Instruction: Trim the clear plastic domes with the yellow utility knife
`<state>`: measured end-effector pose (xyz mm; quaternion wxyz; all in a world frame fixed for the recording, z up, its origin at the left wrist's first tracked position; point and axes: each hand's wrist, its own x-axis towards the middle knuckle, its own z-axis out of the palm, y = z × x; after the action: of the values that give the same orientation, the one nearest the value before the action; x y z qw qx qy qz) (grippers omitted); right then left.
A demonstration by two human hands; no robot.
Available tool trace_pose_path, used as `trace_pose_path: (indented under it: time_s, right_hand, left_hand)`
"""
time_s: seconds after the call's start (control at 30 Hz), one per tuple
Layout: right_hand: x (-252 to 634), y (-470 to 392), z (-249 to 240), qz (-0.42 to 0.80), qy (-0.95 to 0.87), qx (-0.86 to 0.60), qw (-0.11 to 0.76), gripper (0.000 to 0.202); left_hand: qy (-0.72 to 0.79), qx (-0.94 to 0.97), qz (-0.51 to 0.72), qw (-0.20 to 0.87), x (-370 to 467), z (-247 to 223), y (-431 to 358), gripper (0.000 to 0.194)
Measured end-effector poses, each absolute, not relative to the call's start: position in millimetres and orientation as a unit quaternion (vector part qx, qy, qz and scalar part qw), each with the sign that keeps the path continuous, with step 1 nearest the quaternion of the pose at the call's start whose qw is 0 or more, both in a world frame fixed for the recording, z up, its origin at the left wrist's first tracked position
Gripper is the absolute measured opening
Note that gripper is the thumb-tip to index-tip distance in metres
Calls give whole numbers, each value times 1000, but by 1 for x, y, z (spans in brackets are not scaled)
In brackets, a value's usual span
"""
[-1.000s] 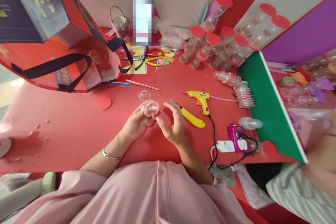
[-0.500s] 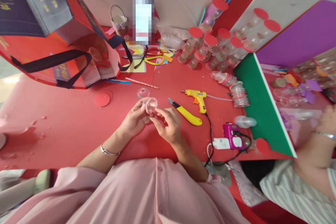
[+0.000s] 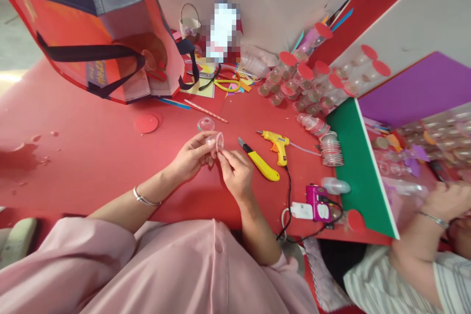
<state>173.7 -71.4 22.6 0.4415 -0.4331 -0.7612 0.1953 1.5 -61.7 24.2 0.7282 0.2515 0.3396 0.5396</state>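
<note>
Between my two hands is a small clear plastic cup, tilted with its rim toward the right. My left hand grips its body with thumb and fingers. The fingertips of my right hand are pinched at the lower edge of its rim. Just behind the hands lies a clear dome lid on the red table. A yellow utility knife rests to the right of my right hand, and beyond it lies a yellow glue gun with a black cord.
Clear containers with red lids stand at the back right, near stacked clear cups and a green divider. A large bag, a phone and scissors are at the back. Another person's arm is at right.
The cup has turned so its rim faces right instead of up toward the camera. My fingers have shifted slightly around it. The camera view has tilted.
</note>
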Motion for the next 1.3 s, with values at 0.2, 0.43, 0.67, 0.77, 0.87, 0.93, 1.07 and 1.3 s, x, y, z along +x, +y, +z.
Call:
trace_pose_path:
  time_s: [0.2, 0.43, 0.67, 0.77, 0.87, 0.93, 1.07, 1.3]
  right_hand:
    - [173, -73, 24, 169, -761, -448, 437, 22]
    - [173, -71, 21, 94, -766, -461, 438, 23]
    - [174, -72, 24, 171, -728, -486, 453, 20]
    - [175, -73, 29, 269, -687, -493, 461, 19]
    - [176, -74, 31, 349, -644, -508, 453, 21]
    - [176, -75, 32, 375, -633, -505, 451, 22]
    - [177, -75, 35, 375, -653, -478, 453, 23]
    - [179, -76, 44, 357, -700, -448, 426, 26]
  left_hand:
    - [345, 265, 550, 713, 2, 27, -62, 42]
    - [384, 298, 553, 677, 9, 22, -63, 45]
    - [401, 314, 551, 661, 11, 20, -63, 45]
    - [403, 314, 541, 668, 11, 22, -63, 46]
    - [403, 315, 539, 669, 11, 23, -64, 47]
    - [408, 318, 541, 663, 12, 23, -64, 47]
    - [430, 328, 542, 644, 12, 22, -64, 48]
    - [480, 382, 522, 592, 8, 20, -66, 46]
